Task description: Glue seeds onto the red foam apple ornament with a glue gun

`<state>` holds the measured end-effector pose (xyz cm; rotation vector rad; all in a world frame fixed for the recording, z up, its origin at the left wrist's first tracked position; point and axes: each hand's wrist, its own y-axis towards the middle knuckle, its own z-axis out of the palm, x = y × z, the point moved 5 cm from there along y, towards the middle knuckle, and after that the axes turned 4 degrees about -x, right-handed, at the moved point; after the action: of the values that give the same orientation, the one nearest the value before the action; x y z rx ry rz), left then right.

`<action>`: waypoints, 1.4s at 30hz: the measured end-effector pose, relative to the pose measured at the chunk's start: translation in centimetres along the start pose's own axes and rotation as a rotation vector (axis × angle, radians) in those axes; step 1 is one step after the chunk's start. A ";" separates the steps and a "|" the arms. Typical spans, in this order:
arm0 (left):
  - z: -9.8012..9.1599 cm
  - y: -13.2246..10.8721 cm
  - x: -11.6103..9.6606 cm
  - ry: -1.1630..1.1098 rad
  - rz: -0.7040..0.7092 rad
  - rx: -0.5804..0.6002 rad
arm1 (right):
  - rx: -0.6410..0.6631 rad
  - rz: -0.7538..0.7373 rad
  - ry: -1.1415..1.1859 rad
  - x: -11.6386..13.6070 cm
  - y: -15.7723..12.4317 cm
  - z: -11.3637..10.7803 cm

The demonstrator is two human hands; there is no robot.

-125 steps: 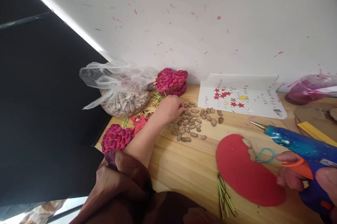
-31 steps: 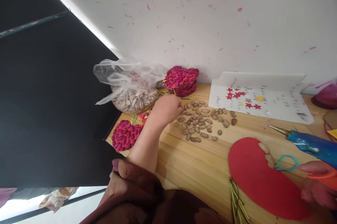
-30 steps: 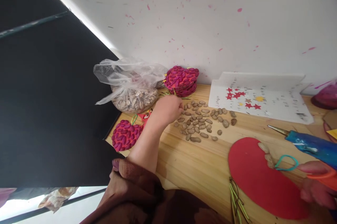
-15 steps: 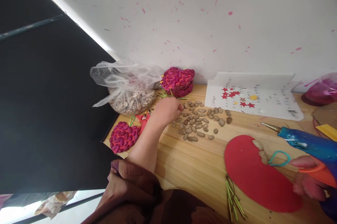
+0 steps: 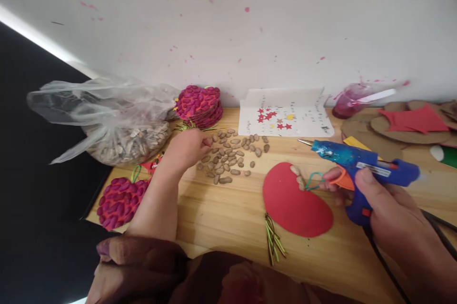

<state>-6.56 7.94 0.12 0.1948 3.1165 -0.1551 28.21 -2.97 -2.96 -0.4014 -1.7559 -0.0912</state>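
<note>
My left hand [image 5: 189, 151] is at the left edge of a spread of unshelled peanuts [image 5: 228, 154], its fingers curled closed. What the fingertips hold, if anything, is hidden. My right hand [image 5: 378, 204] is closed around a blue glue gun [image 5: 360, 163] with an orange trigger, its metal nozzle pointing left. Below the nozzle lies a red heart-shaped piece [image 5: 294, 204] with a few peanuts [image 5: 300, 180] along its top edge and a teal loop [image 5: 314, 180]. Next to it is a bundle of green and dark strands [image 5: 274, 242].
A knotted plastic bag of shells [image 5: 132, 139] and stacked magenta hearts [image 5: 200, 104] stand at the back. Another magenta heart [image 5: 119, 204] lies left. Paper with stars [image 5: 307, 123], a pink-stained cup [image 5: 348, 99] and brown pieces [image 5: 360, 130] line the wall. A black cable [image 5: 387, 266] trails from the gun.
The view has swung right, bringing the whole glue gun and my right hand into sight. My left hand remains beside the peanuts, its fingers still curled.
</note>
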 end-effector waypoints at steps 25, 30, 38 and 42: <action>0.6 -0.8 -17.0 -0.128 0.585 -0.055 | 0.104 0.052 0.150 -0.6 0.3 0.5; 0.8 -0.7 -17.2 -0.119 0.563 -0.031 | 0.122 0.074 0.151 -0.8 0.2 0.7; 1.0 -0.7 -17.3 -0.123 0.567 -0.058 | 0.130 0.088 0.152 -1.6 0.4 0.7; 0.8 -0.8 -16.6 -0.183 0.538 -0.067 | 0.158 0.095 0.200 -1.7 0.4 0.8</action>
<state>9.85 5.01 -0.21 0.9372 2.7608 -0.0536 27.85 -2.75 -4.87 -0.3478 -1.5326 0.0733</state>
